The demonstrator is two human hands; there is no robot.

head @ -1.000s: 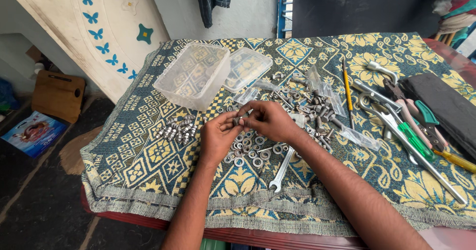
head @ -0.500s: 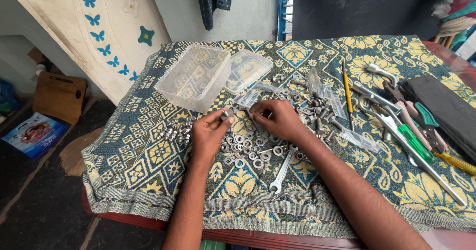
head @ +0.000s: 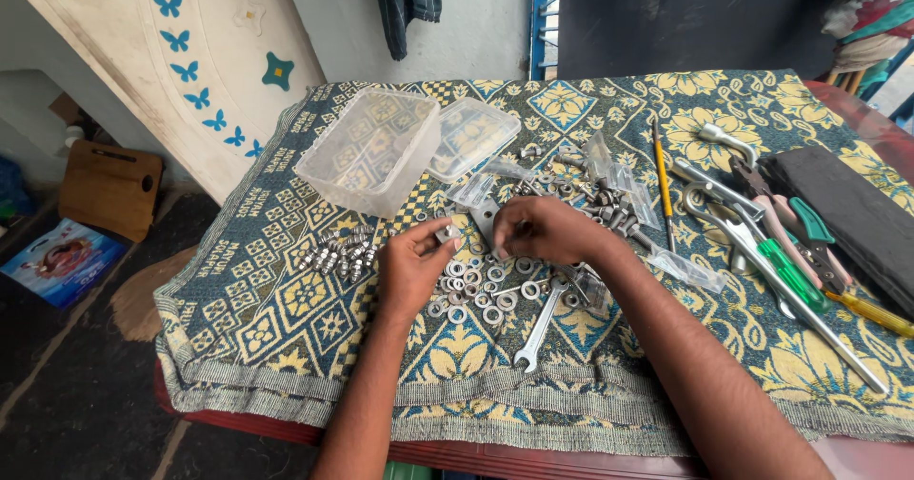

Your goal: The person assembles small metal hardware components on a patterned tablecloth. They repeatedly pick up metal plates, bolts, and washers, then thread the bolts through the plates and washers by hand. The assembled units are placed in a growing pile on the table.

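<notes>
The left hand (head: 411, 266) pinches a small metal piece (head: 446, 235) between thumb and fingertips, lifted a little so it can be checked. The right hand (head: 541, 230) is curled, fingers down on the washers (head: 481, 288) – I cannot tell if it holds one. The washers lie spread near the front edge of the desk (head: 286, 299), beside a wrench (head: 538, 328) – easy to pick from. A clear container (head: 371, 151) stands behind, toward the far left corner.

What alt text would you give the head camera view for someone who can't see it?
Two hands, left hand and right hand, pick through a scatter of washers on a patterned cloth. A wrench lies below them, a clear plastic container behind, and hand tools to the right.
</notes>
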